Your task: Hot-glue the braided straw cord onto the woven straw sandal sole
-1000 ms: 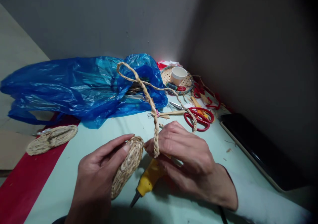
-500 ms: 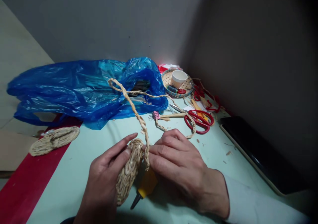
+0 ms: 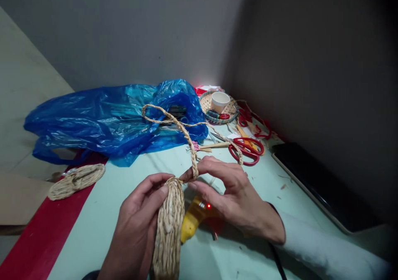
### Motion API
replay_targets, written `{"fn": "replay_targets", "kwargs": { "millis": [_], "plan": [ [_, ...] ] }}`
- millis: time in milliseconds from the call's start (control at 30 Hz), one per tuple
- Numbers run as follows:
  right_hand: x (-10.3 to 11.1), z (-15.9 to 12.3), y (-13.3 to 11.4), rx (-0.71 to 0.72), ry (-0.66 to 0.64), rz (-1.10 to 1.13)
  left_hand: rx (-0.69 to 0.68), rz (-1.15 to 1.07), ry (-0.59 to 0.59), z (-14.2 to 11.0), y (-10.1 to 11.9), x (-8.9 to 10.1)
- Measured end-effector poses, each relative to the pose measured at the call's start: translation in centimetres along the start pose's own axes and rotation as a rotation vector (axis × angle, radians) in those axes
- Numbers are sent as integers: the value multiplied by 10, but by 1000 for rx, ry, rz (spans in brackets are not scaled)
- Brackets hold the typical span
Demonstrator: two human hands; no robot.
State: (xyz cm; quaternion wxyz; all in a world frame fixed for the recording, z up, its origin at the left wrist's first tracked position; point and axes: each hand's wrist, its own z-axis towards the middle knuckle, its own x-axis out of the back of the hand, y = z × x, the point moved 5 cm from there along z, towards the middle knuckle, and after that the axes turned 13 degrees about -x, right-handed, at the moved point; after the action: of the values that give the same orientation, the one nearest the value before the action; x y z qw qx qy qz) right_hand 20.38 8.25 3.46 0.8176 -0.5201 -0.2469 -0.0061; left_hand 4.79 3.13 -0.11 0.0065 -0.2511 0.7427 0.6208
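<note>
Left hand [image 3: 138, 213] holds woven straw pad [image 3: 169, 230], right hand [image 3: 242, 201] pinches straw braid [image 3: 193, 158]; yellow glue gun [image 3: 190, 225] lies just below, could burn right hand if it sinks.

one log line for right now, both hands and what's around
left hand: grips coiled braid piece | right hand: pinches braided cord | yellow glue gun: on table | red-handled scissors: beyond right hand

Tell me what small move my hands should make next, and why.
Perhaps use the right hand to guide the braid against the top edge of the pad. The left hand holds the pad, the right fingers are at the braid close to that edge, and farther off the braid rises in a loose loop.
</note>
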Motion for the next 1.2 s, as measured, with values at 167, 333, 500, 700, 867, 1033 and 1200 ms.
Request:
{"fn": "replay_targets", "kwargs": {
  "millis": [167, 333, 500, 700, 867, 1033, 1200],
  "plan": [
    [-3, 0, 1, -46, -17, 34, -13, 0, -14, 0, -2, 1],
    [-3, 0, 4, -73, -12, 50, -17, 51, -20, 1, -3, 1],
    [-1, 1, 5, -96, -13, 60, -35, 96, 8, 0, -1, 0],
    [-4, 1, 7, -127, -41, 62, -62, 103, 23, 2, -3, 0],
    [-6, -2, 7, -111, -46, 24, -78, 174, 60, 4, -2, 4],
    [-11, -6, 5, -4, -24, -44, -119, 279, 148, 4, 0, 9],
    [-15, -7, 4, 37, -17, -40, -152, 305, 158, 3, -1, 7]
  ]
}}
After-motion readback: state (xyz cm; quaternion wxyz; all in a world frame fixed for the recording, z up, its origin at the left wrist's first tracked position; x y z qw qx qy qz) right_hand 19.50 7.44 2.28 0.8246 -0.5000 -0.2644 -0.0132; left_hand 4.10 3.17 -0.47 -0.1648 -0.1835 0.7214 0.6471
